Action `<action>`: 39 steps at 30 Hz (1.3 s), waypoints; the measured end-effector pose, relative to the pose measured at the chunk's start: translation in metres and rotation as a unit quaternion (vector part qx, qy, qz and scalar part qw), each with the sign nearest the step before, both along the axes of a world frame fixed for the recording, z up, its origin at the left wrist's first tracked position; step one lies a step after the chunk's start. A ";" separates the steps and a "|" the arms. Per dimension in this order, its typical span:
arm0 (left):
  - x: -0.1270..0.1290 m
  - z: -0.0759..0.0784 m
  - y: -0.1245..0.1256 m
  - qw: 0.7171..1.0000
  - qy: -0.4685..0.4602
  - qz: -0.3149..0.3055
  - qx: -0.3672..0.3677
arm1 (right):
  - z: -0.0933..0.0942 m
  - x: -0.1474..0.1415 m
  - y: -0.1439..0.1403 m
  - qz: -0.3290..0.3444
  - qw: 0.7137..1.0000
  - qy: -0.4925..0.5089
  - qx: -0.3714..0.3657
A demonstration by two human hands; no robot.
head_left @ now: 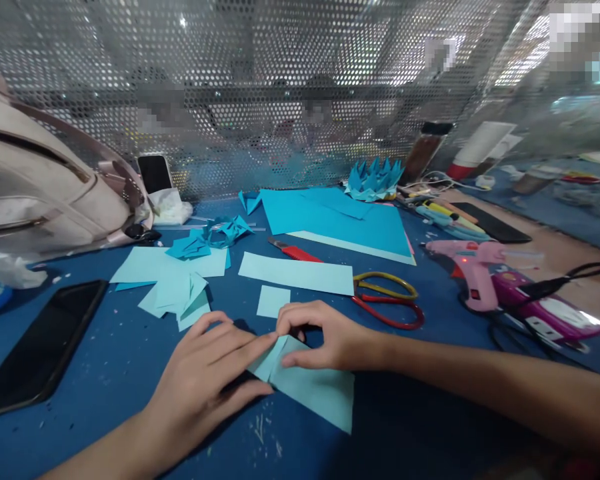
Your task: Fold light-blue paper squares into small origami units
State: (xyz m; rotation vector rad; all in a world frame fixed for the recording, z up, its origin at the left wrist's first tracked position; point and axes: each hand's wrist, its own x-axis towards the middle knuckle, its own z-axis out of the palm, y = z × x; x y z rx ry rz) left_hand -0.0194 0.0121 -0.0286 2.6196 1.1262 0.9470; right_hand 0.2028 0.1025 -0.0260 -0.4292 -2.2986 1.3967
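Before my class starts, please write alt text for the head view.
The left hand and right hand hold a partly folded pale-blue paper on a blue table. Beyond lie a paper strip, scissors and a pink glue gun.

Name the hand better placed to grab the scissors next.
Probably the right hand: it is nearer the scissors, which lie on its side. The left hand is farther off. Both touch the folded paper.

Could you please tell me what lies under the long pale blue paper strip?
Scissors, apparently: their yellow and red handles emerge at the paper strip's right end, but the blades are hidden. A red utility knife may extend under its far edge. Anything else is covered.
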 end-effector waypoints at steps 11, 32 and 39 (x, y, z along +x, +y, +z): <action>0.001 0.003 0.002 0.991 0.046 -0.006 0.129 | 0.002 0.000 0.000 0.021 0.999 -0.014 0.036; 0.014 0.012 0.007 0.885 -0.296 0.166 -0.319 | -0.003 -0.003 -0.007 0.020 0.999 0.017 -0.045; 0.010 0.011 0.004 0.979 -0.123 0.145 -0.072 | -0.001 -0.002 -0.012 -0.037 0.998 0.023 -0.043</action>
